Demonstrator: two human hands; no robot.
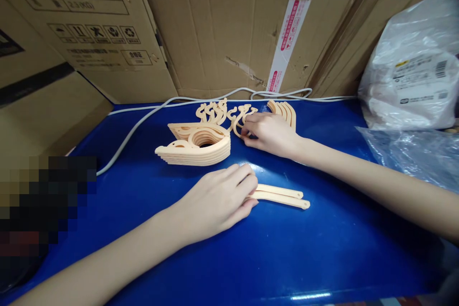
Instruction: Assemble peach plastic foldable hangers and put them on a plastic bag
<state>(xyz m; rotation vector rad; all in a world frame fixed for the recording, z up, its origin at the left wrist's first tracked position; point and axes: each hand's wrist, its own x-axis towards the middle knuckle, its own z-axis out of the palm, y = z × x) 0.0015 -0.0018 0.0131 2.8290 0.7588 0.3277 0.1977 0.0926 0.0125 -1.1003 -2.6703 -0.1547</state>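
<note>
In the head view, my left hand (222, 196) is closed around the left ends of two long beige plastic hanger arms (281, 196). Their free ends, each with a small hole, point right, just above the blue table. My right hand (270, 131) reaches farther back with its fingers pinched at a beige hanger hook (236, 127) at the edge of a small cluster. Several more hooks (211, 112) lie to its left. Behind that hand, several curved hanger arms (289, 111) lie side by side, partly covered. A neat stack of beige folded hangers (197, 155) stands between the hooks and my left hand.
Cardboard boxes (222, 33) wall off the back and left of the blue table (322, 258). A white cable (139, 126) runs along the back edge. On the right sit a plastic-wrapped package (412, 71) and a clear plastic sheet (419, 158). The left corner is pixelated.
</note>
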